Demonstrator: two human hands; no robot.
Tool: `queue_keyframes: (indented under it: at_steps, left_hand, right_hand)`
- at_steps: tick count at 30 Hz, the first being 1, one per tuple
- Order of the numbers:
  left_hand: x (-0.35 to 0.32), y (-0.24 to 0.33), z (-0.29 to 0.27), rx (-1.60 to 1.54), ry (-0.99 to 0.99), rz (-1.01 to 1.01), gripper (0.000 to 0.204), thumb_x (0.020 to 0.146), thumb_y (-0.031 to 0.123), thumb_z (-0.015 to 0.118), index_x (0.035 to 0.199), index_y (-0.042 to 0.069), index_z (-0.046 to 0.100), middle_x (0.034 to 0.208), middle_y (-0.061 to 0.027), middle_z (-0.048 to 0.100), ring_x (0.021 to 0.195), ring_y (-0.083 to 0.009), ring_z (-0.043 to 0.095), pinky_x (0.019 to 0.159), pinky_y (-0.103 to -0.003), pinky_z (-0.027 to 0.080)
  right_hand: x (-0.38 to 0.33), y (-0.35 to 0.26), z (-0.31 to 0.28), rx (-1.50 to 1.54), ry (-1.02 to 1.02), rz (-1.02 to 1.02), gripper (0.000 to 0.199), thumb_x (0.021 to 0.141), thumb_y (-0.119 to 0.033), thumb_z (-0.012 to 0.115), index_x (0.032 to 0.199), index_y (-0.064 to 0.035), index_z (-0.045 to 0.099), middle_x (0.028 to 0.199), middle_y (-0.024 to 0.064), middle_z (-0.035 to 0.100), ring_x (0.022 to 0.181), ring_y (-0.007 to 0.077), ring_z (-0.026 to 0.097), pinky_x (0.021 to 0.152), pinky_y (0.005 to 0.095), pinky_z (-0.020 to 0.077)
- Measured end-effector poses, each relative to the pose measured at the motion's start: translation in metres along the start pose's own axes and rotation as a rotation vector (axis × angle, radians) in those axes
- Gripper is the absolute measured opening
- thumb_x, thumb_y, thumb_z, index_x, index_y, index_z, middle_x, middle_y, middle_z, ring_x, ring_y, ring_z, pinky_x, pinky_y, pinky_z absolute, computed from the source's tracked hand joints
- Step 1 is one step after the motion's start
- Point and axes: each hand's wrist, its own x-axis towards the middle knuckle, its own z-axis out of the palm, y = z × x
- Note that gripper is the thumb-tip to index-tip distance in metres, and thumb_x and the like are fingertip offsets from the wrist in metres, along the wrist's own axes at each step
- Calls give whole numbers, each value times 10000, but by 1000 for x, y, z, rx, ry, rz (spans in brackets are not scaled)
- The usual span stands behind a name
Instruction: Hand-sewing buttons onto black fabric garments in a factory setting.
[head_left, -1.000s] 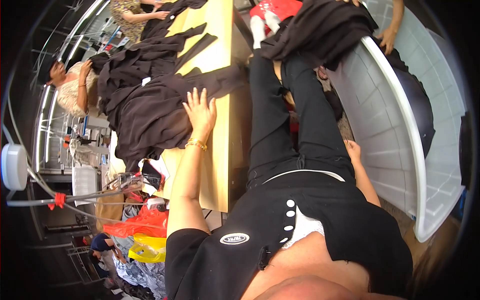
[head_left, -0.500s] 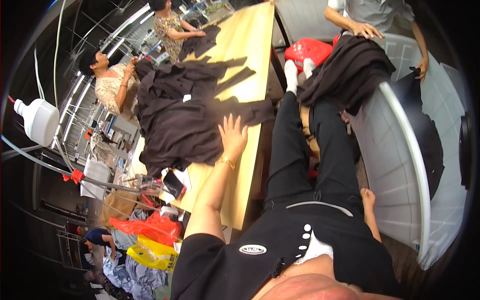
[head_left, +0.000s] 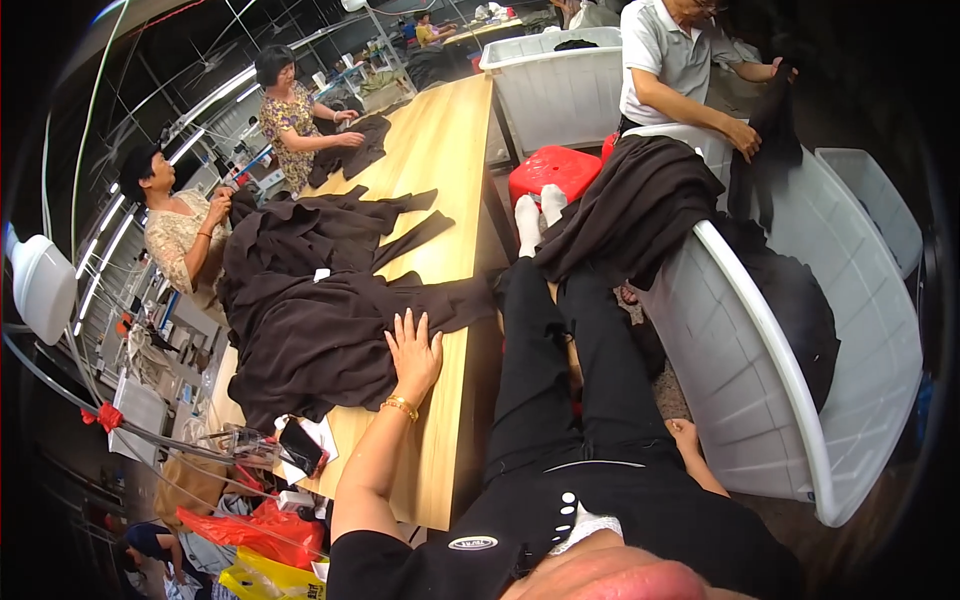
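Long wooden table [head_left: 440, 180]: dark garments [head_left: 320, 310], phone [head_left: 300, 447].

My right hand [head_left: 686, 436] is mostly hidden beside my hip, so I cannot tell whether it holds anything. My feet vanish under the dark cloth pile [head_left: 640, 205] draped over the white bin [head_left: 800, 360]. The items by the phone [head_left: 300, 447] at the table's near corner are too small and cluttered to identify.

Left hand [head_left: 412, 352] (fingers spread) flat on dark brown garment [head_left: 310, 330] on wooden table [head_left: 440, 160]; right hand [head_left: 688, 437] lowered beside white plastic bin [head_left: 790, 380].
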Motion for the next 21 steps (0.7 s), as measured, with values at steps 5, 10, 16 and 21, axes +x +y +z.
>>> queue_keyframes:
  at_steps: [5, 10, 16, 21]
  left_hand:
    - [4, 4, 5, 24, -1, -2, 531, 934, 399, 521, 1368, 93, 508, 1505, -162, 348, 1422, -358, 241, 1146, -573, 148]
    - [4, -3, 12, 79, 22, -3, 540, 926, 405, 537, 1372, 101, 513, 1510, -143, 358, 1432, -337, 237, 1146, -577, 149]
    - [51, 10, -98, -808, 239, -29, 509, 927, 204, 616, 1395, 74, 462, 1425, -148, 473, 1379, -346, 359, 1138, -483, 235]
    - [73, 24, -245, -1162, 894, 477, 484, 980, 172, 436, 1415, -31, 376, 1421, -258, 435, 1342, -409, 403, 1153, -507, 262]
  right_hand:
    - [28, 36, -1, -76, -69, -203, 302, 834, -323, 750, 945, -43, 737, 844, 88, 728, 788, 165, 681, 739, 318, 520]
    - [33, -18, 7, -418, -17, -227, 299, 826, -337, 700, 959, -74, 747, 910, 139, 726, 871, 260, 709, 782, 362, 533]
    - [45, -45, 3, -479, -80, -75, 292, 876, -328, 672, 985, -64, 732, 908, 146, 721, 869, 269, 704, 764, 370, 522]
    - [31, -80, -6, -378, -55, -10, 324, 879, -342, 672, 1003, -46, 716, 851, 165, 713, 807, 239, 688, 749, 367, 512]
